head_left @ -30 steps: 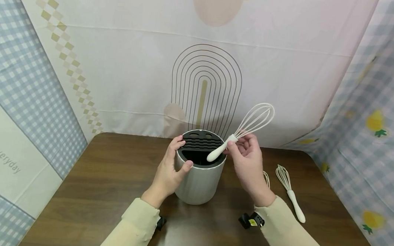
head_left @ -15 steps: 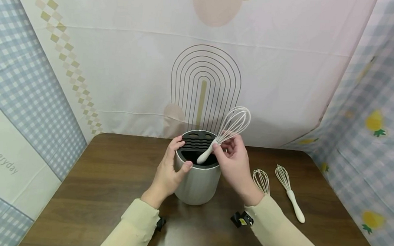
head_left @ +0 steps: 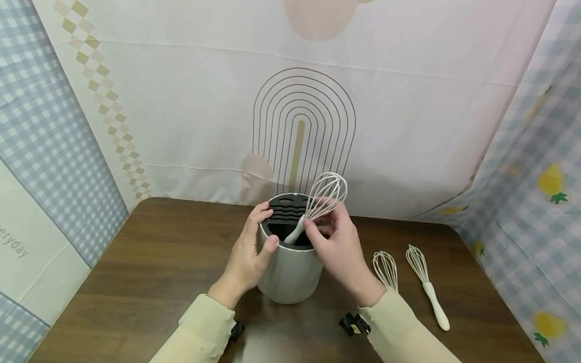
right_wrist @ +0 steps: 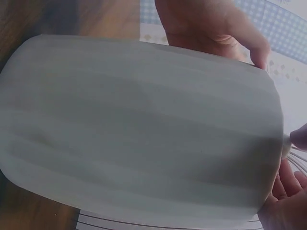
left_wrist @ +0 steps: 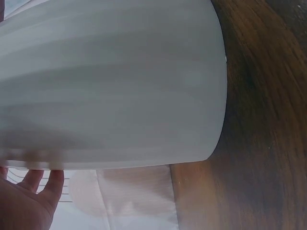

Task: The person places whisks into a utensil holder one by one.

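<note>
Whisk (head_left: 311, 210) sunk lower, handle (head_left: 295, 233) now inside holder (head_left: 289, 277); insertion looks partway done. Right hand (head_left: 338, 244) pinches whisk's neck above holder; left hand (head_left: 247, 259) grips holder's side.

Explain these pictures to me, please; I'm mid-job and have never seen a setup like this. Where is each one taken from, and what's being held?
There is no machine here, just a person's two bare hands. The head picture comes from a camera worn on the head, looking forward and down. The other two come from cameras on the wrists; the pale side of the holder fills most of both, lying sideways in the image.

In the head view, the holder stands upright on a wooden table. The left hand grips its side. The right hand pinches a white whisk, wires up, handle pointing down into the holder's dark opening. Two more whisks lie on the table to the right, one partly hidden by the right sleeve.
</note>
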The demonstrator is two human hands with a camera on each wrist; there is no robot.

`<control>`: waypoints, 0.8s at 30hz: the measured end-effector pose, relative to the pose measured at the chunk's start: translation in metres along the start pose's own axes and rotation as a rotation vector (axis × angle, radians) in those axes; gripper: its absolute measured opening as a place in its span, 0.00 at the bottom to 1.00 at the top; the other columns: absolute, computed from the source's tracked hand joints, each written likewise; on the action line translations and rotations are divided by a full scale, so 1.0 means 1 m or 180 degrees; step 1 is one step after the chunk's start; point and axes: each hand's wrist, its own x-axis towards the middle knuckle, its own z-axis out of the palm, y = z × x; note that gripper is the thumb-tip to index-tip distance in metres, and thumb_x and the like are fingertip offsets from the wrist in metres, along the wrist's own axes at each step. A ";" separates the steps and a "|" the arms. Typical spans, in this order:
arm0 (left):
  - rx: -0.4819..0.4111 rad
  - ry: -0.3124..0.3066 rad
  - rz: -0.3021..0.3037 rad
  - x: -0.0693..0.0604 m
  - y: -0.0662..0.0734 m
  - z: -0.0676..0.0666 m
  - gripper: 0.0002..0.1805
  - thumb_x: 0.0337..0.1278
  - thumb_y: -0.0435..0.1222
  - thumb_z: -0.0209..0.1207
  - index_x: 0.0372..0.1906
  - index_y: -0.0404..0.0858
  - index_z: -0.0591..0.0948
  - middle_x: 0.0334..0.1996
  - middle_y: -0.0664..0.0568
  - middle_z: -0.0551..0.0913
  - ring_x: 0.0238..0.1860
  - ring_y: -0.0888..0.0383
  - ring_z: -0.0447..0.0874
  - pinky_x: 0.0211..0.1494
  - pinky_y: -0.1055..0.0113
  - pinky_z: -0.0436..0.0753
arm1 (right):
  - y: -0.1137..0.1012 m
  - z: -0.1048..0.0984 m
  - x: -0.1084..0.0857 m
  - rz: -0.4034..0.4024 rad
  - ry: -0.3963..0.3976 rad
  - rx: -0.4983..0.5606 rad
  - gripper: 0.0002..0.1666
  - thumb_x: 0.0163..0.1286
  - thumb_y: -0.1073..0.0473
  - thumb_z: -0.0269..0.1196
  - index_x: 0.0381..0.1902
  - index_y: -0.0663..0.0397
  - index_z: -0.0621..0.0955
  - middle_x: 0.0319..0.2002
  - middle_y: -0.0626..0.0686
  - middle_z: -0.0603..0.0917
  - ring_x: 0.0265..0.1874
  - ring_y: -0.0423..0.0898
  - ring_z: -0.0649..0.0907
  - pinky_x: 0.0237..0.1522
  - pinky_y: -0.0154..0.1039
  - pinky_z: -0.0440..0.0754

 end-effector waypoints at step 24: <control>-0.0027 0.0074 0.0080 0.000 0.002 0.003 0.31 0.67 0.55 0.45 0.69 0.45 0.62 0.73 0.56 0.57 0.71 0.54 0.58 0.64 0.45 0.65 | 0.019 0.003 0.000 -0.0410 -0.0224 -0.0726 0.41 0.58 0.60 0.72 0.64 0.56 0.64 0.44 0.54 0.79 0.40 0.43 0.81 0.42 0.35 0.81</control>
